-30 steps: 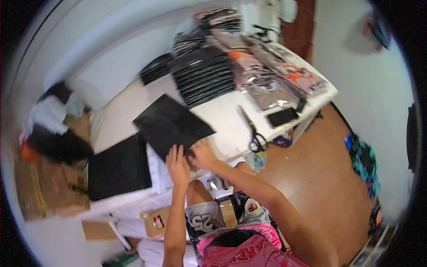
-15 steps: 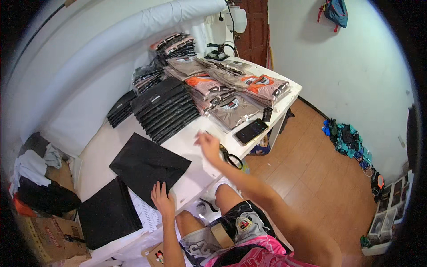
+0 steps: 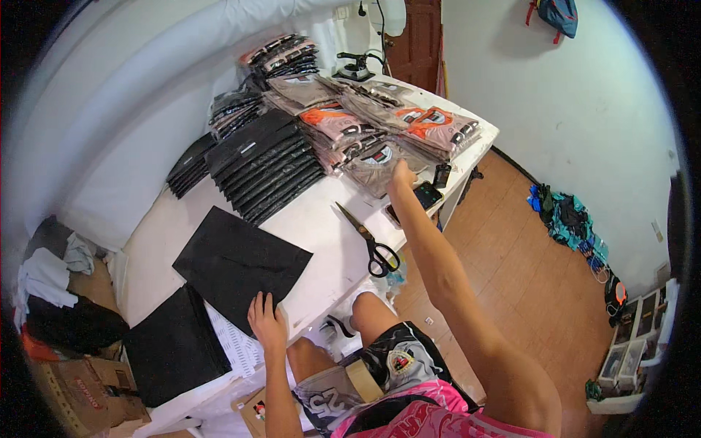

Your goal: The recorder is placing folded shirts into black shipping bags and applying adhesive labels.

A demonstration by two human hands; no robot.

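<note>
My left hand [image 3: 267, 321] lies flat, fingers stretched out, on the near edge of a black plastic mailing bag [image 3: 244, 259]. My right arm reaches far across the table. At its end, my right hand [image 3: 401, 177] closes on the right edge of a folded grey-brown shirt in a clear bag [image 3: 372, 174]; its fingertips are partly hidden. Just beside that wrist, a phone [image 3: 427, 194] is partly covered by my forearm. Black-handled scissors [image 3: 371, 244] rest on the white table [image 3: 336, 255] between my arms.
Left of my left hand lies a stack of flat black bags [image 3: 175, 350] over a printed white sheet [image 3: 232, 343]. Filled black packages [image 3: 266, 164] overlap in a row further back. Behind my right hand are more bagged shirts [image 3: 438, 131] and an iron [image 3: 355, 67]. A cardboard box [image 3: 80, 390] stands at lower left.
My right hand has moved away and to the right, from above the scissors to the bagged shirt. The scissors now show fully. My left hand stays on the black bag. The view has shifted slightly.
</note>
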